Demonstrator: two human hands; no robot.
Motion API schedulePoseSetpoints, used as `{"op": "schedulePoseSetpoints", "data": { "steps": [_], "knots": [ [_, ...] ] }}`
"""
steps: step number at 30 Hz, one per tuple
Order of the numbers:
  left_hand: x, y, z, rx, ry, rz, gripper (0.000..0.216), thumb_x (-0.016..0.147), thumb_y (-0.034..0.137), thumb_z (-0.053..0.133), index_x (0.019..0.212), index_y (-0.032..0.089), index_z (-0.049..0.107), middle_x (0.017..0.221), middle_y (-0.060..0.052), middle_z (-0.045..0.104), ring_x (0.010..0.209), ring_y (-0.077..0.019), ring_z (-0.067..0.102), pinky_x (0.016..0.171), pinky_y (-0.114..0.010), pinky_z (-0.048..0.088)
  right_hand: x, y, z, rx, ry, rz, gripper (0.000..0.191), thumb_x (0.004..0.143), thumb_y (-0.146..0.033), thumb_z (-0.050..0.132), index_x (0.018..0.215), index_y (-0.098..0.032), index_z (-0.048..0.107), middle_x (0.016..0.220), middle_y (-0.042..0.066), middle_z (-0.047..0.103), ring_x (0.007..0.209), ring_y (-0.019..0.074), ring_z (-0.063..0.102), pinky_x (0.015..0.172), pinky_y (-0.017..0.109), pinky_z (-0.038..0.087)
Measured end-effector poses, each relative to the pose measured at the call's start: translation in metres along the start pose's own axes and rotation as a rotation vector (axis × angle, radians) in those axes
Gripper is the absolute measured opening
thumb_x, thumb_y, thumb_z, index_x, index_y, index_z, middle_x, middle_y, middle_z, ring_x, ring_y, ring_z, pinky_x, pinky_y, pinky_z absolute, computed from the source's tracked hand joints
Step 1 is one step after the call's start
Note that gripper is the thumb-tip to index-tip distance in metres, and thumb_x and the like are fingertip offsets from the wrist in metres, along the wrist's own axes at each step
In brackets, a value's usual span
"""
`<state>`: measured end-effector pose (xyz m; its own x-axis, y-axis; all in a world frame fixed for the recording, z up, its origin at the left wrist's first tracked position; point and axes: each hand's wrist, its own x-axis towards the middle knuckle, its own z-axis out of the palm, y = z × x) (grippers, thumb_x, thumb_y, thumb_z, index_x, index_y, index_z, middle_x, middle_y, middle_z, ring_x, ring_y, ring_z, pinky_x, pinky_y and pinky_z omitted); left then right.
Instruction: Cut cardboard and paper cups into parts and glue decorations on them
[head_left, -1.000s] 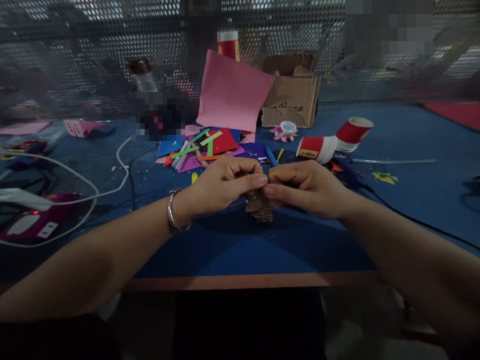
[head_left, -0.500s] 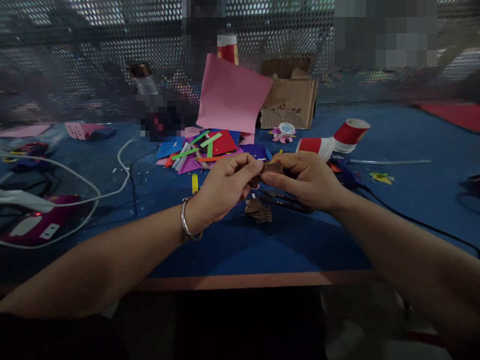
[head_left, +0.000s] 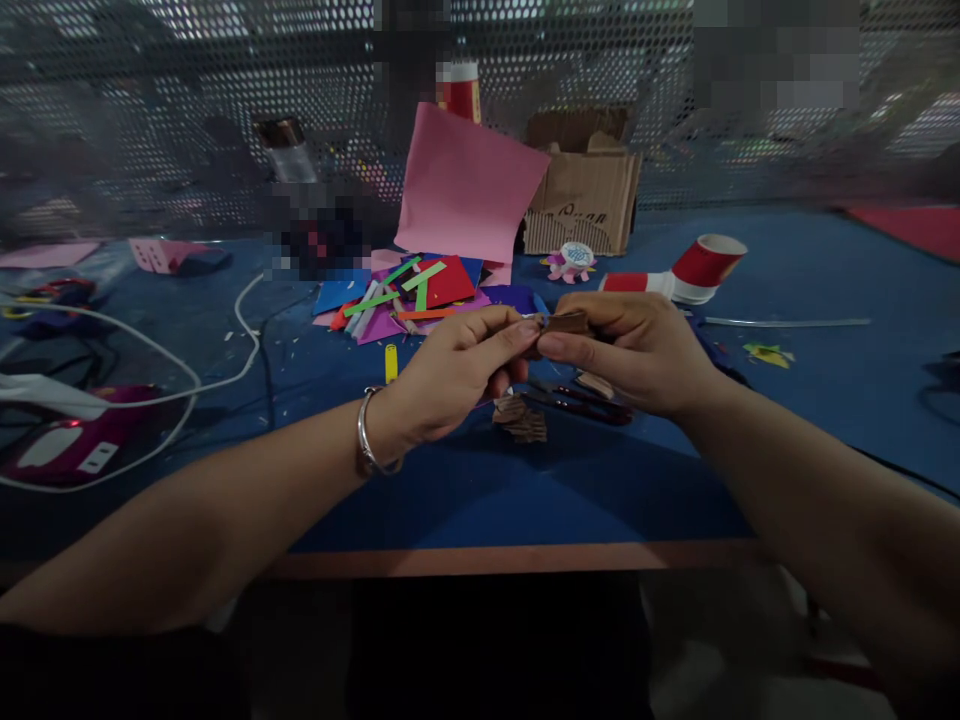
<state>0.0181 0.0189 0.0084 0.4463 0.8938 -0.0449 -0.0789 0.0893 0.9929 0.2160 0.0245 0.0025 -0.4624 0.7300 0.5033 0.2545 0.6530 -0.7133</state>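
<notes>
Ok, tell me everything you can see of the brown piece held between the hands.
The brown piece is small and looks like cardboard. Its visible part is a narrow strip, roughly level, held up above the blue table. The right hand grips its right part; the left hand pinches at its left end. The hands cover much of it, so its full shape, and whether it is folded, cannot be told.

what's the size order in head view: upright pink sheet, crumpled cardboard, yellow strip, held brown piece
1. upright pink sheet
2. crumpled cardboard
3. yellow strip
Unranked: held brown piece, partly hidden, so unsure.
</notes>
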Motion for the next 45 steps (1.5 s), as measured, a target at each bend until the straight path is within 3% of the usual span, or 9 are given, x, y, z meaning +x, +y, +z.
{"op": "schedulePoseSetpoints", "data": {
  "steps": [5,10,15,17,23,29,35,40,45],
  "knots": [
    [0.012,-0.005,0.003,-0.062,0.135,-0.131,0.035,0.107,0.015,0.056,0.072,0.014,0.056,0.056,0.005,0.053,0.040,0.0006,0.038,0.040,-0.012,0.026,-0.003,0.007,0.004,-0.182,0.058,-0.042,0.037,0.098,-0.040,0.069,0.070,-0.020,0.055,0.065,-0.005,0.042,0.060,0.0104,0.039,0.059,0.029,0.033],
    [0.032,-0.004,-0.032,-0.028,0.414,-0.021,0.036,0.108,0.016,0.050,0.072,0.015,0.055,0.060,0.005,0.050,0.043,-0.0014,0.039,0.041,-0.016,0.027,-0.005,0.002,0.006,-0.201,0.033,0.016,0.037,0.100,-0.044,0.065,0.072,-0.021,0.056,0.066,-0.004,0.045,0.061,0.0113,0.043,0.059,0.028,0.034],
    [0.039,-0.006,-0.048,-0.080,0.249,-0.082,0.030,0.102,0.012,0.048,0.076,0.014,0.061,0.069,-0.001,0.061,0.053,-0.0063,0.052,0.051,-0.019,0.038,-0.003,0.007,0.010,-0.201,-0.463,0.161,0.030,0.098,-0.043,0.065,0.086,-0.017,0.073,0.080,0.003,0.071,0.070,0.0152,0.063,0.064,0.027,0.041],
    [0.038,-0.007,-0.047,-0.028,0.165,-0.065,0.026,0.100,0.009,0.050,0.078,0.014,0.063,0.073,-0.003,0.066,0.058,-0.0070,0.056,0.056,-0.019,0.041,-0.003,0.009,0.012,-0.216,-0.549,0.207,0.030,0.097,-0.044,0.066,0.087,-0.017,0.075,0.080,0.004,0.073,0.068,0.0146,0.064,0.063,0.027,0.042],
    [0.032,-0.009,-0.051,0.186,0.021,0.072,0.009,0.099,0.006,0.058,0.101,0.015,0.060,0.088,-0.005,0.079,0.064,-0.0066,0.062,0.065,-0.020,0.048,-0.006,0.011,0.014,-0.280,-0.228,0.199,0.024,0.098,-0.039,0.065,0.096,-0.017,0.075,0.075,0.002,0.071,0.063,0.0124,0.058,0.060,0.026,0.039],
    [0.025,-0.009,-0.048,0.309,-0.146,0.090,0.004,0.093,0.013,0.067,0.095,0.014,0.064,0.084,-0.005,0.078,0.066,-0.0080,0.067,0.063,-0.018,0.051,-0.007,0.016,0.010,-0.280,0.127,0.157,0.024,0.095,-0.041,0.071,0.104,-0.018,0.068,0.077,0.001,0.067,0.059,0.0122,0.056,0.056,0.028,0.040],
    [0.021,-0.008,-0.047,0.414,-0.222,0.120,0.010,0.097,0.025,0.066,0.095,0.015,0.066,0.081,-0.004,0.073,0.060,-0.0077,0.061,0.058,-0.017,0.050,-0.006,0.015,0.007,-0.303,0.072,0.150,0.026,0.091,-0.037,0.076,0.102,-0.020,0.060,0.074,-0.002,0.063,0.059,0.0119,0.052,0.056,0.028,0.038],
    [0.017,-0.002,-0.043,0.499,-0.266,0.180,0.019,0.101,0.032,0.062,0.089,0.017,0.063,0.071,0.000,0.067,0.055,-0.0070,0.056,0.053,-0.016,0.045,-0.005,0.011,0.007,-0.263,-0.130,0.070,0.020,0.101,-0.038,0.062,0.095,-0.019,0.064,0.068,-0.004,0.058,0.059,0.0114,0.049,0.059,0.027,0.036],
    [0.008,-0.003,-0.032,0.469,-0.284,0.227,0.023,0.097,0.033,0.067,0.080,0.018,0.061,0.066,0.003,0.057,0.054,-0.0060,0.055,0.051,-0.015,0.040,-0.004,0.001,0.006,-0.108,-0.267,-0.021,0.038,0.105,-0.040,0.058,0.073,-0.020,0.054,0.065,-0.006,0.052,0.060,0.0089,0.046,0.062,0.025,0.036]
  ]
}}
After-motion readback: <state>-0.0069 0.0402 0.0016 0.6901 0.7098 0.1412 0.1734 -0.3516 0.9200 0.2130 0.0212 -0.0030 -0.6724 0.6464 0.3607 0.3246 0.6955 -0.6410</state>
